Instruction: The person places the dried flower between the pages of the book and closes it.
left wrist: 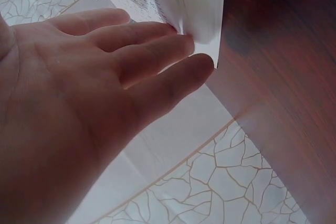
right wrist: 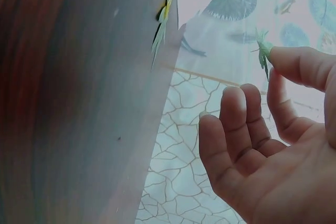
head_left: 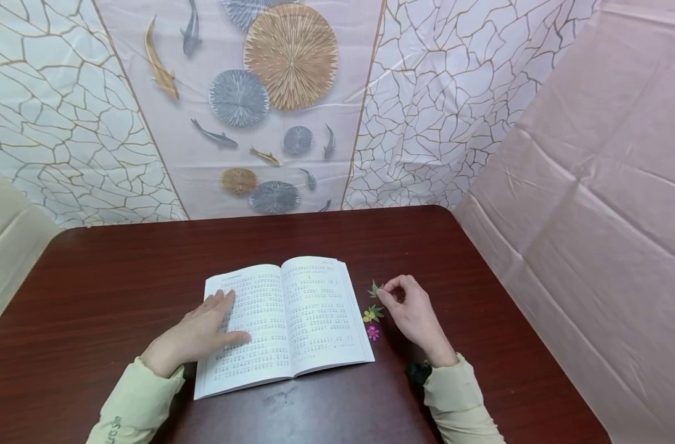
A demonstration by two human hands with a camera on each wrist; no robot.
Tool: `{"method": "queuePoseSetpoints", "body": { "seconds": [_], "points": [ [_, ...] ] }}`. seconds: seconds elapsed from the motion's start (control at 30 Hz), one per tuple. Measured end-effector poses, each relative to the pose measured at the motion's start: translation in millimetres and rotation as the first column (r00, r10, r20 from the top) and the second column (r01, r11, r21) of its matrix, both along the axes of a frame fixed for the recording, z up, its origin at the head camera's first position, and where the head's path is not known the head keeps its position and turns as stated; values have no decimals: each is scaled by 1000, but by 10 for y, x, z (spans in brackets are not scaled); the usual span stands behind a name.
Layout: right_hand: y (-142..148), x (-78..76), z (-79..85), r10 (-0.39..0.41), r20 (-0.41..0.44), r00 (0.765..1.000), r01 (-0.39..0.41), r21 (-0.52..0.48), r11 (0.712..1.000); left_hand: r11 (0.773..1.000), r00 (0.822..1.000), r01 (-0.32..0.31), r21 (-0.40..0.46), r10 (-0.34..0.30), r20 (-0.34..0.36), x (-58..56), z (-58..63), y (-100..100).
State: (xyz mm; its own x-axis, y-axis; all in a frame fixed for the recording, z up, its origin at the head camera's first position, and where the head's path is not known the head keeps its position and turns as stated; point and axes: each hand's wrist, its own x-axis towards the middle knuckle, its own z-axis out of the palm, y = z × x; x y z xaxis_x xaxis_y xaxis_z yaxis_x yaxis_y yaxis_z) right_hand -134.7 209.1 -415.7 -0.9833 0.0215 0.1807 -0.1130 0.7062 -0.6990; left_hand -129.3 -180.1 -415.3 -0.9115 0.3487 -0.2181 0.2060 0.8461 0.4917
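An open book [head_left: 321,314] with printed pages lies on the dark wooden table. My left hand [head_left: 203,330] rests on its left page with the fingers spread and straight; the left wrist view shows the fingertips [left wrist: 202,66] against the page edge. Right of the book, my right hand [head_left: 416,314] pinches a small green leaf [right wrist: 264,53] between thumb and index finger, raised off the table, the other fingers loosely bent. Below that hand's fingertips lie another green leaf [head_left: 377,311], a yellow flower [head_left: 368,317] and a pink flower [head_left: 373,333], close by the book's right edge.
The dark red-brown table [head_left: 104,277] has rounded far corners. Behind it hangs a patterned cloth [head_left: 293,58] with fish and round shapes, and a plain pinkish cloth [head_left: 593,185] stands along the right side. A dark object [head_left: 418,374] shows at my right wrist.
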Motion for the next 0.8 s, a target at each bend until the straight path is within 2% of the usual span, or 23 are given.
{"method": "queuePoseSetpoints", "body": {
  "seconds": [0.47,0.8],
  "points": [
    [-213,-6,85,83,30,996,-82,-42,996,1000,1000,5,0,-5,-9,6,24,4],
    [-394,-47,71,142,20,990,-141,-43,989,1000,1000,-4,-2,4,8,1,19,-1]
  ]
}}
